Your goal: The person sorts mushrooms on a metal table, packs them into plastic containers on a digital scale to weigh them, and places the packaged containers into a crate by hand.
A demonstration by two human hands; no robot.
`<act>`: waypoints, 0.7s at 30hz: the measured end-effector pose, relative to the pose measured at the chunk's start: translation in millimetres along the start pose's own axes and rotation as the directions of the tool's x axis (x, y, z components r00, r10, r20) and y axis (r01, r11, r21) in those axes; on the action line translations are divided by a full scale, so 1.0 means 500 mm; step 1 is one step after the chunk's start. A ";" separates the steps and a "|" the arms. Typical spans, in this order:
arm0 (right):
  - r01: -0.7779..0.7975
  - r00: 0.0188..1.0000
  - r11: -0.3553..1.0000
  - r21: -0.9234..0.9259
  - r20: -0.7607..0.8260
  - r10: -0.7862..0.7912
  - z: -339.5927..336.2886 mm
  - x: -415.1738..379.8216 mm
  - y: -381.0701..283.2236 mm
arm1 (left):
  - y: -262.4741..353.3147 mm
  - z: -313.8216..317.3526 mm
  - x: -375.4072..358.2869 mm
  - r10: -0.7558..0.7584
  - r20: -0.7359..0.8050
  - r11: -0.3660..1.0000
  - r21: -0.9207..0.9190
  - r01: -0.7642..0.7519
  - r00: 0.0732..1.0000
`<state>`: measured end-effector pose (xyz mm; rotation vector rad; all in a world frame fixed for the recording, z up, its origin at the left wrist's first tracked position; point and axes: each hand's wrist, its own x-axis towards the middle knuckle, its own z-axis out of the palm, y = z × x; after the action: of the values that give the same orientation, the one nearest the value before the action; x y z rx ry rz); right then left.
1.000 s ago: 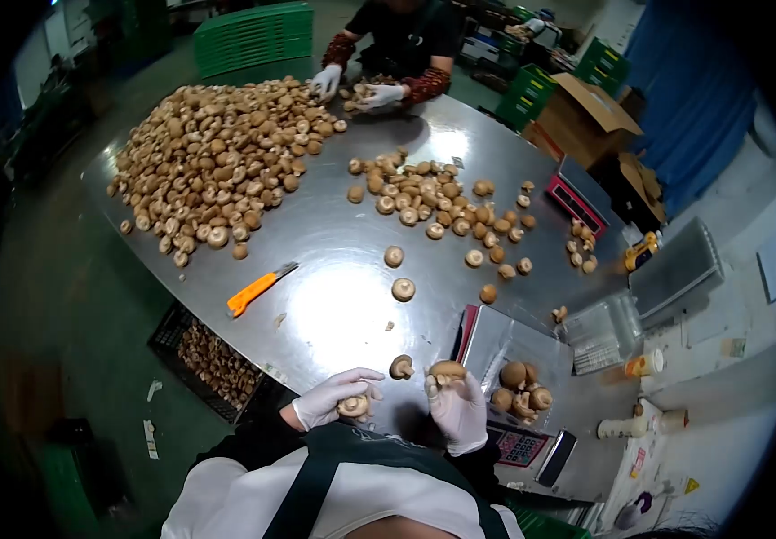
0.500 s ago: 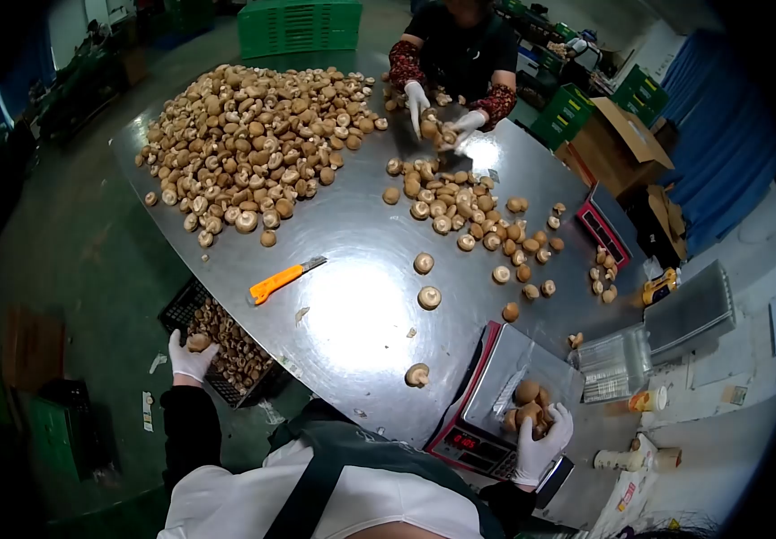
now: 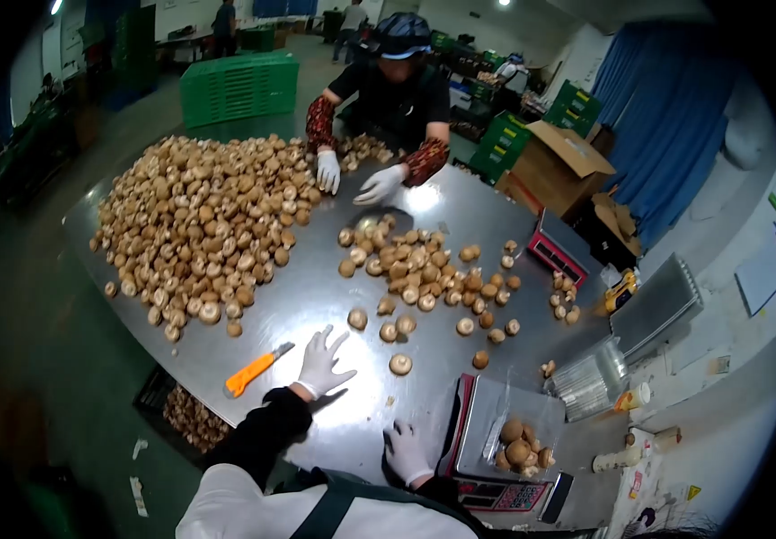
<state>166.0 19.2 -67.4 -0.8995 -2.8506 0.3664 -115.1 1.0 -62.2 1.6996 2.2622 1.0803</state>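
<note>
Fingers spread, my gloved left hand (image 3: 323,364) reaches over the steel table (image 3: 316,431), holding nothing. Just left of it lies an orange utility knife (image 3: 255,370). Loose shiitake mushrooms (image 3: 400,364) are beyond its fingertips. Low on the table, my gloved right hand (image 3: 408,455) has curled fingers, left of the digital scale (image 3: 469,422). Anything within those fingers is hidden. A clear tray (image 3: 494,427) on the scale holds several shiitake mushrooms (image 3: 521,445).
A big shiitake pile (image 3: 199,225) covers the far left; a smaller group (image 3: 419,265) lies mid-table. Across the table, a co-worker's gloved hands (image 3: 379,184) hover near mushrooms. A second scale (image 3: 558,247) and stacked clear trays (image 3: 590,377) stand right. A mushroom crate (image 3: 159,395) sits below the left edge.
My left hand has left the crate and moved over the table, without the mushroom it held. My right hand has moved left from the tray to the tabletop. The view has tilted up.
</note>
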 end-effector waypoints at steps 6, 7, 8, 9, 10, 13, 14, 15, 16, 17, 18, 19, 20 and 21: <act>-0.381 0.924 0.891 0.245 0.073 0.375 -0.015 0.088 0.038 | -0.023 0.086 0.164 -0.139 0.235 0.965 0.251 0.078 0.962; -0.462 0.881 0.826 0.323 0.060 0.469 -0.013 0.109 0.041 | -0.025 0.099 0.182 -0.023 0.265 0.979 0.199 -0.031 0.964; -0.465 0.878 0.826 0.318 0.048 0.476 -0.025 0.137 0.032 | -0.027 0.112 0.198 0.092 0.289 0.979 0.147 -0.139 0.953; -0.527 0.843 0.807 0.267 0.043 0.536 -0.049 0.174 0.017 | -0.017 0.119 0.217 0.112 0.327 0.972 0.159 -0.171 0.938; -0.580 0.808 0.785 0.218 0.031 0.589 -0.064 0.208 0.011 | -0.011 0.122 0.234 0.138 0.308 0.986 0.050 -0.161 0.941; -0.535 0.836 0.833 0.143 -0.056 0.546 -0.001 0.272 0.088 | -0.025 0.164 0.289 0.219 0.368 0.931 0.199 -0.307 0.904; -0.522 0.834 0.847 0.100 -0.148 0.532 0.001 0.306 0.100 | -0.026 0.160 0.304 0.177 0.468 0.902 0.276 -0.333 0.866; -0.509 0.857 0.858 0.073 -0.046 0.513 -0.014 0.325 0.105 | -0.022 0.143 0.312 0.213 0.513 0.888 0.254 -0.383 0.832; -0.536 0.844 0.841 0.074 0.084 0.530 -0.040 0.347 0.096 | -0.019 0.132 0.314 0.245 0.561 0.874 0.225 -0.430 0.791; -0.494 0.861 0.869 0.013 0.142 0.488 -0.052 0.365 0.094 | -0.030 0.142 0.313 0.317 0.542 0.872 0.157 -0.464 0.778; -0.450 0.870 0.892 -0.048 0.204 0.450 -0.060 0.378 0.093 | -0.035 0.143 0.309 0.389 0.520 0.862 0.086 -0.500 0.760; -0.437 0.876 0.898 -0.047 0.205 0.436 -0.064 0.386 0.094 | -0.038 0.146 0.298 0.412 0.484 0.873 0.034 -0.487 0.772; -0.422 0.869 0.904 -0.069 0.253 0.425 -0.066 0.388 0.095 | -0.041 0.154 0.285 0.398 0.451 0.895 -0.003 -0.445 0.799; -0.410 0.858 0.908 -0.090 0.300 0.417 -0.063 0.386 0.092 | -0.047 0.156 0.268 0.382 0.390 0.919 -0.066 -0.388 0.838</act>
<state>40.2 173.5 -39.9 -1.6010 -2.9153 0.5687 -145.1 152.1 -91.9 2.2067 1.7264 0.6800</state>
